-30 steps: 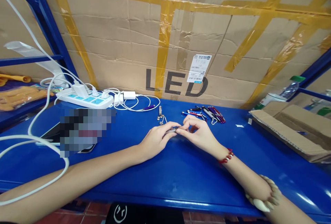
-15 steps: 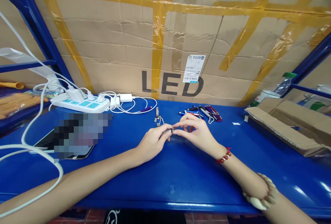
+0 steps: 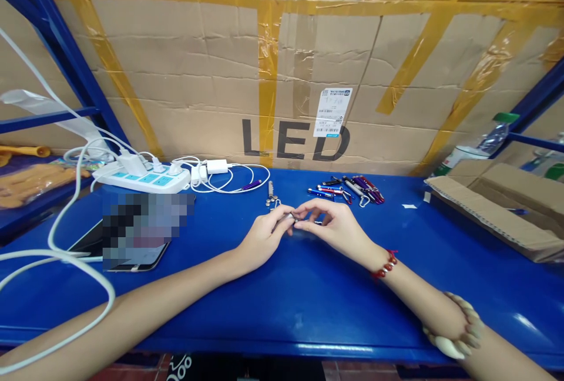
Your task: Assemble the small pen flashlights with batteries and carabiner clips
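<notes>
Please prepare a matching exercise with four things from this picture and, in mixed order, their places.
1. small metal piece
2. power strip
3. printed label
4. open cardboard box

A. right end of the table
B. between left hand and right hand
C. on the large carton
D. back left of the table

Pairs: 1-B, 2-D, 3-C, 4-A

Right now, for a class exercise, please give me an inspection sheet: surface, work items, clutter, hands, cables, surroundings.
Surface: glossy blue tabletop.
Work items: small metallic piece, partly hidden; pen-like cylinders piled beyond.
Clutter: white scraps, open cardboard box.
Hands: left hand and right hand both pinch the small metallic piece.
Cables: white cables looping at the left; power strip holding plugs.
Surroundings: taped carton marked LED behind.
</notes>
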The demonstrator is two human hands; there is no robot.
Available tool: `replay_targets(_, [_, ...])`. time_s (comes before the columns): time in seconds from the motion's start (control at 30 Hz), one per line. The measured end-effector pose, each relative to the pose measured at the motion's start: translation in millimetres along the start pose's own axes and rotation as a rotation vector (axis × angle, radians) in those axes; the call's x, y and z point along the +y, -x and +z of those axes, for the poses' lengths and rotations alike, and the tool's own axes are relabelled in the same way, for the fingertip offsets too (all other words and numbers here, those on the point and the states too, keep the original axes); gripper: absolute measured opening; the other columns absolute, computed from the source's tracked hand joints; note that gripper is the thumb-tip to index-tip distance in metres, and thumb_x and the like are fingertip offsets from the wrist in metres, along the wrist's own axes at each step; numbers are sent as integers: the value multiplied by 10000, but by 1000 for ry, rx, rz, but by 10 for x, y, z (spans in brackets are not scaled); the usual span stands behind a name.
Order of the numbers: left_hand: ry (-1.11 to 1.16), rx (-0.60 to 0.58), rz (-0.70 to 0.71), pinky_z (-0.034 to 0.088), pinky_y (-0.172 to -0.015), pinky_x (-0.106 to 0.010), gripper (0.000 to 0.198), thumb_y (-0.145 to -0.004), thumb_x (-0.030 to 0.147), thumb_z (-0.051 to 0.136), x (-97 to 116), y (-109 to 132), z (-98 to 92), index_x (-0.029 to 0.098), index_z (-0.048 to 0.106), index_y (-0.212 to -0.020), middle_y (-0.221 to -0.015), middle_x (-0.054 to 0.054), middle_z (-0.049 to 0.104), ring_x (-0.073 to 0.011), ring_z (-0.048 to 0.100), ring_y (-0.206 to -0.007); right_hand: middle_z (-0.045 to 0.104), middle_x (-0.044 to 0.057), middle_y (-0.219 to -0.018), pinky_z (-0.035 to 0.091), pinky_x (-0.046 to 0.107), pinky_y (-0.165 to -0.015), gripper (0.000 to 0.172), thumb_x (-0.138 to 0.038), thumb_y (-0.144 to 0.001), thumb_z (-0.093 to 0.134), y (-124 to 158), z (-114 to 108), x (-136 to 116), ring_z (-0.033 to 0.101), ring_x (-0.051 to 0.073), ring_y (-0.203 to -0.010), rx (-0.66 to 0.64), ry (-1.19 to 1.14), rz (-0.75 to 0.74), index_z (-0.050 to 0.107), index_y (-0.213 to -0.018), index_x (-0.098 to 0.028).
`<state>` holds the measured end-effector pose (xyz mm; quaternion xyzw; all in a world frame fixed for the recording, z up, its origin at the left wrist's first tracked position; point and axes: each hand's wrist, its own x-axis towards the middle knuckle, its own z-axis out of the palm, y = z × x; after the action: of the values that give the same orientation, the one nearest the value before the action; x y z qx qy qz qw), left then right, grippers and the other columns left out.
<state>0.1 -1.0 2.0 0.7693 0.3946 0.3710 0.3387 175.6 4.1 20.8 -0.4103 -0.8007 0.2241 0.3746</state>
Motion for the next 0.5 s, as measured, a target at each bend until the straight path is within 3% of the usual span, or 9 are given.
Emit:
replay_targets(0.23, [33,2,-23,451,-703,-236,198,-889,273,384,1,6,2,181,530,-985,-821,-6,649,-124,595,-713,697,42,-803,461,199,-478,245,-311,-727,664,9,64,4,638,129,-650,-47,-163,83,576,-915,-180])
replay_targets(0.5, [35,31,-37,432,-719,-237,211,-889,278,390,14,25,-6,186,477,-1057,-740,13,630,-134,603,-740,675,37,-859,442,187,-443,196,-271,-738,635,12,80,-8,582,95,-594,6,-85,7,606,-908,-178])
